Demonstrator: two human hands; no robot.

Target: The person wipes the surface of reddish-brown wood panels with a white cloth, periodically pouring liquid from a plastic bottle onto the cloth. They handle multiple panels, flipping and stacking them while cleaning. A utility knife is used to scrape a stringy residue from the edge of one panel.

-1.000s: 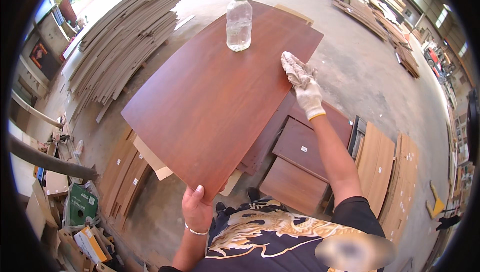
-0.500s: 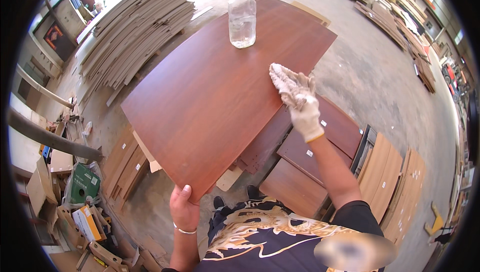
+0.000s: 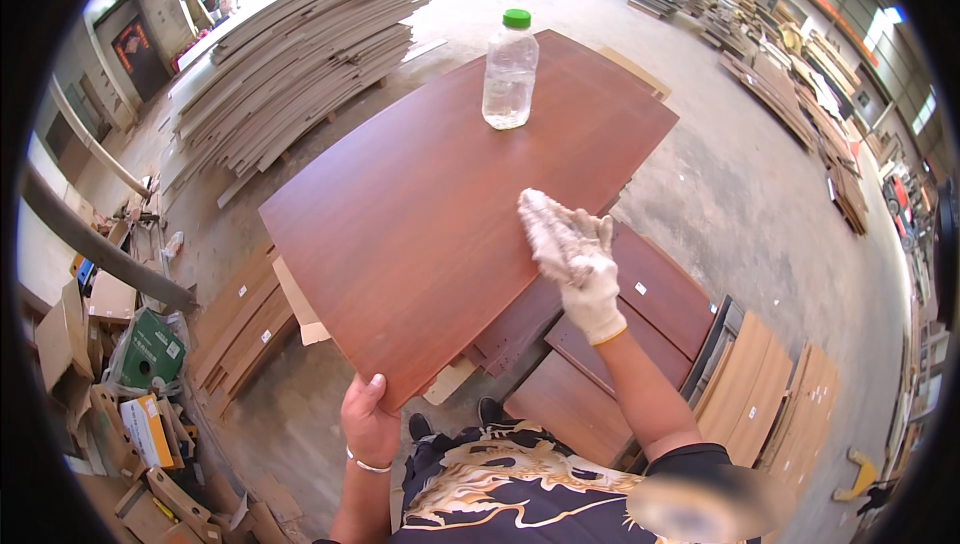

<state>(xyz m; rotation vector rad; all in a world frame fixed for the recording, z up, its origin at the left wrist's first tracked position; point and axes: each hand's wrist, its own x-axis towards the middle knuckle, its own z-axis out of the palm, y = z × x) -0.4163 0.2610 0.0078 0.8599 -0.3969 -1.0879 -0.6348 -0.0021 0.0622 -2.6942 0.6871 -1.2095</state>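
Observation:
A wide reddish-brown wood panel (image 3: 430,214) lies before me at a slant. My left hand (image 3: 368,416), bare with a bracelet at the wrist, grips its near corner, thumb on top and fingers underneath. On my right hand (image 3: 592,289) is a white knit glove. It holds a fluffy whitish cloth (image 3: 550,229) against or just over the panel's right edge; exact contact is hard to tell. Toward the far end of the panel stands a clear plastic bottle (image 3: 509,79) with a green cap, partly filled with clear liquid.
Dark red panels (image 3: 660,289) are stacked lower right, beside lighter wood boards (image 3: 750,374). A tall pile of boards (image 3: 290,64) stands far left. Cardboard scraps and a green box (image 3: 152,352) clutter the left floor. A grey curved pipe (image 3: 105,249) runs at left.
My right hand has drawn the cloth nearer to me and slightly left along the panel's right side. My left hand keeps its corner. The whole view has shifted a little.

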